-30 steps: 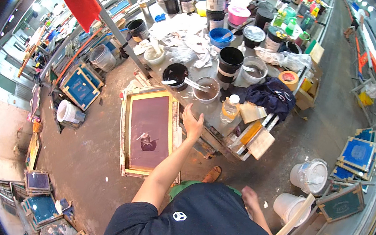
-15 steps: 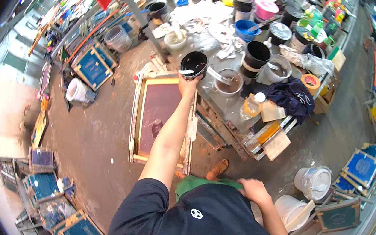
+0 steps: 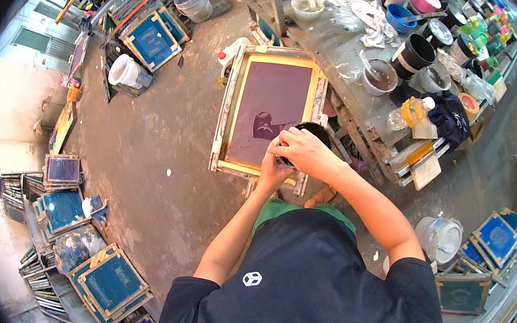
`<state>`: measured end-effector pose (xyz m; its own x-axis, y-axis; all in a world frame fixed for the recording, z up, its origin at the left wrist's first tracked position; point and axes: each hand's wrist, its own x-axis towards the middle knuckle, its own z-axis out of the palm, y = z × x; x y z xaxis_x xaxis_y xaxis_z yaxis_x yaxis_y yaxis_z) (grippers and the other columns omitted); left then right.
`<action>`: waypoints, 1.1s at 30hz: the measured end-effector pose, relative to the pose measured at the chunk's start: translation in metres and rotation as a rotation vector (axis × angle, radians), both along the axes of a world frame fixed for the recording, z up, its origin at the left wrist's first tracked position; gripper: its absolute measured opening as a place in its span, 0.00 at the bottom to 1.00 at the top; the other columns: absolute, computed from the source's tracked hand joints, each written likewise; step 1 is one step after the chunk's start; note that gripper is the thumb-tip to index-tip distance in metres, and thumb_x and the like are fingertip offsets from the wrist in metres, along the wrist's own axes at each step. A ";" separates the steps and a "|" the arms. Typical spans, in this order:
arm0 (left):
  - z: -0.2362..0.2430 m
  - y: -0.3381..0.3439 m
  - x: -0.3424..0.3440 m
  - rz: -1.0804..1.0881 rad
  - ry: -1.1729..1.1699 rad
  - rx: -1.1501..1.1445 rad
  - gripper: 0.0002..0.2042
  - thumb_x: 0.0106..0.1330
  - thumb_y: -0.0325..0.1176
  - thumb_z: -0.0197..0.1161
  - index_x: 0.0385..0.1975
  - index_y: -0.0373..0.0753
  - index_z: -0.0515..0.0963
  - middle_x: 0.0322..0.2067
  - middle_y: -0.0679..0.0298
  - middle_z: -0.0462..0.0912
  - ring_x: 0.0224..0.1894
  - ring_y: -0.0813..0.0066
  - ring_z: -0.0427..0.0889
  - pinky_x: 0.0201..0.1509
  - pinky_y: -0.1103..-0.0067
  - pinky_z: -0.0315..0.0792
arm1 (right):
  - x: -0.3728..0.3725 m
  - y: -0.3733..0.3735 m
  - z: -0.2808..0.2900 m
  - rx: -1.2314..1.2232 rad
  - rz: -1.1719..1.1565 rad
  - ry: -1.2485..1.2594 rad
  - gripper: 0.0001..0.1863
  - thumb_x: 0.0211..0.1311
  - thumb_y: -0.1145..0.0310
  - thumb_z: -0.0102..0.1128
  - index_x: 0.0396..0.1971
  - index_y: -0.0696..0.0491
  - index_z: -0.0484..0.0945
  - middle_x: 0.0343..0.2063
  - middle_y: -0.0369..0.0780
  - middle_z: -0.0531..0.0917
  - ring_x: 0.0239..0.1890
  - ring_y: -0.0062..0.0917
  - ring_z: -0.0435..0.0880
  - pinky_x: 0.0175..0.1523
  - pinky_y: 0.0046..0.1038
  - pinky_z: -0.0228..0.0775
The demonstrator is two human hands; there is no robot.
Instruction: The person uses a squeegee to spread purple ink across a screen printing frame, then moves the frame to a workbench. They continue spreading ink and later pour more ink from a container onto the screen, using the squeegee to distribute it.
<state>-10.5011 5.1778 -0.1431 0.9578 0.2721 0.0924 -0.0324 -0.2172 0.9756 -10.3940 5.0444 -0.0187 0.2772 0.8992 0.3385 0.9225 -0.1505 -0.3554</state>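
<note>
My left hand [image 3: 274,171] grips a black tub [image 3: 317,130], which is largely covered by my hands. My right hand [image 3: 303,149] lies across the tub's near side, its fingers closed and curled toward the opening. What those fingers hold is hidden. Beneath and beyond my hands is a screen-printing frame [image 3: 315,72] with purple mesh and yellow tape along its inner edges. A glossy dark patch [image 3: 265,126] shows on the mesh, just left of the tub.
To the right stands a cluttered table [image 3: 345,75] bearing a clear tub of grey-brown paste [image 3: 379,78], a black container [image 3: 413,55], a bottle [image 3: 412,112] and a dark cloth [image 3: 449,119]. White buckets [image 3: 439,239] and more screens [image 3: 114,282] stand around the floor.
My left hand has brought the black tub from the table's edge back toward my body, over the frame's near right corner. My right hand has come up from my waist to the tub.
</note>
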 end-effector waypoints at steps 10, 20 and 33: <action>0.028 0.067 -0.066 -0.029 0.134 -0.195 0.45 0.45 0.30 0.83 0.66 0.36 0.64 0.60 0.59 0.72 0.63 0.66 0.75 0.66 0.69 0.72 | -0.018 -0.008 0.031 -0.176 -0.050 0.190 0.09 0.66 0.69 0.60 0.43 0.53 0.77 0.30 0.42 0.79 0.38 0.38 0.83 0.42 0.37 0.76; 0.047 0.096 -0.055 -0.205 0.151 -0.251 0.50 0.45 0.25 0.82 0.71 0.38 0.59 0.63 0.57 0.73 0.62 0.67 0.76 0.66 0.69 0.73 | -0.061 -0.007 0.046 -0.155 -0.120 0.144 0.11 0.61 0.71 0.62 0.43 0.52 0.83 0.25 0.40 0.79 0.31 0.36 0.83 0.38 0.35 0.77; 0.032 0.058 -0.051 -0.345 0.198 -0.379 0.49 0.43 0.25 0.83 0.68 0.40 0.61 0.59 0.61 0.75 0.60 0.67 0.77 0.64 0.69 0.75 | -0.051 -0.023 0.055 -0.052 -0.188 0.250 0.10 0.64 0.73 0.62 0.44 0.53 0.84 0.26 0.42 0.82 0.32 0.39 0.83 0.39 0.37 0.75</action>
<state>-10.5517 5.2353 -0.1107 0.9865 -0.0813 -0.1419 0.1524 0.1418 0.9781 -10.4447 5.0211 0.0365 0.5092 0.8385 0.1939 0.7618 -0.3344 -0.5548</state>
